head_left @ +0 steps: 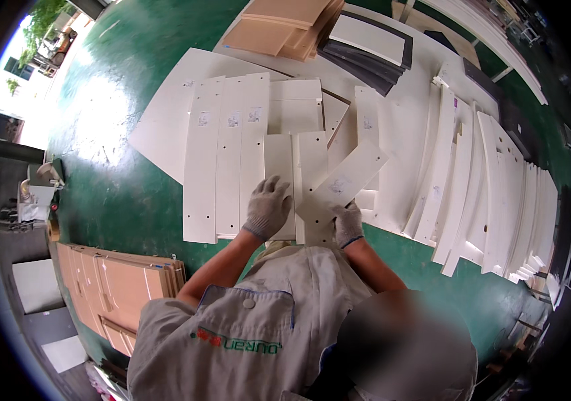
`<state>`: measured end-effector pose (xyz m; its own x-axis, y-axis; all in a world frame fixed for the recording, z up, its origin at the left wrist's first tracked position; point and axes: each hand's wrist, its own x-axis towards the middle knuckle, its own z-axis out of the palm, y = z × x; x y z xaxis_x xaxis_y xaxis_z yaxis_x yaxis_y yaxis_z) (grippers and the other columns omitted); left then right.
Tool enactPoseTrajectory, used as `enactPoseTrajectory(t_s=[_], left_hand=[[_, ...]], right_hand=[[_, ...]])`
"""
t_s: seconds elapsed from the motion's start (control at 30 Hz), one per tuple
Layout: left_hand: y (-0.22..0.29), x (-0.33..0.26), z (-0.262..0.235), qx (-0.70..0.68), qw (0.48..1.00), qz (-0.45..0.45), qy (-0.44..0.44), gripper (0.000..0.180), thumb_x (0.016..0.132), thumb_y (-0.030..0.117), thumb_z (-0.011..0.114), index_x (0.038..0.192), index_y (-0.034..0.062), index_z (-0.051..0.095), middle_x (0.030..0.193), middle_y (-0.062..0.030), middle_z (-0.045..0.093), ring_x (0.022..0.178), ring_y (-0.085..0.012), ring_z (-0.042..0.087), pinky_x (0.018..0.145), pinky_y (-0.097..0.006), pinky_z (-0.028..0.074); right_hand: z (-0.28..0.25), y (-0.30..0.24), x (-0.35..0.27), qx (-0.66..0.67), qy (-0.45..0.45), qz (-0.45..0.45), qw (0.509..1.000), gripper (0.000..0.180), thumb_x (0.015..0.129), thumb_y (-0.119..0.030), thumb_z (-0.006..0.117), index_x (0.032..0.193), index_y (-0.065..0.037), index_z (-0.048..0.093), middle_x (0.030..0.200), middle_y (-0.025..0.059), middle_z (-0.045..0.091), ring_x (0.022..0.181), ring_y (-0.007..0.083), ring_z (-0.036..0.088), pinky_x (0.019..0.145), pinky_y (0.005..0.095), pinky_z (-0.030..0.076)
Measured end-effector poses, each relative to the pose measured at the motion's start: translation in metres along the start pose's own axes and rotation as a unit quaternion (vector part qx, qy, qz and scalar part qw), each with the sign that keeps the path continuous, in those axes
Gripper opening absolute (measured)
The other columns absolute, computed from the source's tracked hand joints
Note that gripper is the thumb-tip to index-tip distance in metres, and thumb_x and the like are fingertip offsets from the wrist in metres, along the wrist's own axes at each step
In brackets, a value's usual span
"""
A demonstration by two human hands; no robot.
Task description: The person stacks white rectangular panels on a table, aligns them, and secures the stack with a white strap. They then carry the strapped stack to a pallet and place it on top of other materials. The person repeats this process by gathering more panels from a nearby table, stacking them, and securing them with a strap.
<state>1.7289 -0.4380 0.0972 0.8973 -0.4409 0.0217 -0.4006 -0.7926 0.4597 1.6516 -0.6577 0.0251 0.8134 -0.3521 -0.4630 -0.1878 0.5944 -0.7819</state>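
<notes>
My left hand (pixel 269 208), in a grey knit glove, lies on a narrow white panel (pixel 278 157) with its fingers stretched forward over the surface. In my right hand (pixel 347 224), also gloved, is the near end of a white panel strip (pixel 345 180) with a paper label. This strip slants up to the right, over another upright white panel (pixel 312 155) with small drilled holes. How my right thumb sits on the strip is partly hidden. Left of my left hand, several long white panels (pixel 228 144) with labels and holes lie side by side.
Many white panel strips (pixel 442 180) stand in rows along the right. Brown boards (pixel 279 27) and dark panels (pixel 365 60) are stacked at the far side. Flat brown cartons (pixel 118 281) lie on the left, by the green floor (pixel 118 200).
</notes>
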Motion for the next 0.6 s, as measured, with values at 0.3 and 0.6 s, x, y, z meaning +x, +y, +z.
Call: enactPoseTrajectory(t_s=[0.3,0.6], left_hand=[[0.006,0.030,0.048,0.055,0.995,0.027,-0.079,0.101,0.084,0.063,0.070,0.161,0.0111,0.032,0.168,-0.0248,0.023,0.154,-0.0560,0.010,0.121,-0.072,0.004],[0.044,0.056,0.081,0.064,0.997,-0.031,-0.031,0.111,0.073,0.050,0.081,0.158,-0.0009,0.031,0.166,-0.0291,0.024,0.156,-0.0534,0.009,0.122,-0.072,-0.001]], right_hand=[[-0.093,-0.098,0.025,-0.148,0.257,-0.063,0.953,0.037,0.086,-0.005,0.070,0.122,-0.002,0.063,0.104,0.0114,0.072,0.094,0.0267,0.074,0.070,0.0413,0.063],[-0.211,-0.107,0.180,-0.308,0.306,-0.055,0.899,0.038,0.078,-0.007,0.082,0.111,0.000,0.066,0.093,0.0102,0.072,0.084,0.0236,0.067,0.079,0.0390,0.054]])
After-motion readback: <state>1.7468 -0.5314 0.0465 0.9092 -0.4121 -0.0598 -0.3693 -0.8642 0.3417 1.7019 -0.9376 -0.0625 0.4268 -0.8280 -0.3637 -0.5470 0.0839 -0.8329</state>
